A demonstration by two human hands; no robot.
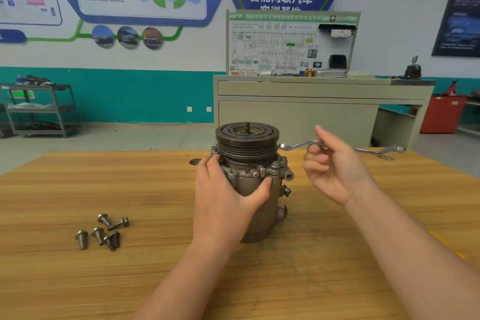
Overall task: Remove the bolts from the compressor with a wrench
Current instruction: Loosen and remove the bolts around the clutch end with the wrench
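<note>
A grey metal compressor (262, 189) stands upright on the wooden table (104, 184), its dark grooved pulley (247, 138) on top. My left hand (223, 197) grips its body from the left, thumb across the front under the flange. Bolts (274, 164) still sit in the flange around the pulley. My right hand (335, 166) is raised to the right of the compressor and holds a silver offset ring wrench (296, 145) by its shaft. The wrench's left ring end hangs just beside the pulley, apart from the bolts. Several removed bolts (104, 231) lie loose at the front left.
A small dark round hole (195, 161) is set in the tabletop behind my left hand. Beyond the table stand a beige training bench (311, 101) with a wiring board, a grey shelf cart (39, 109) at left, and a red cabinet (441, 114) at right.
</note>
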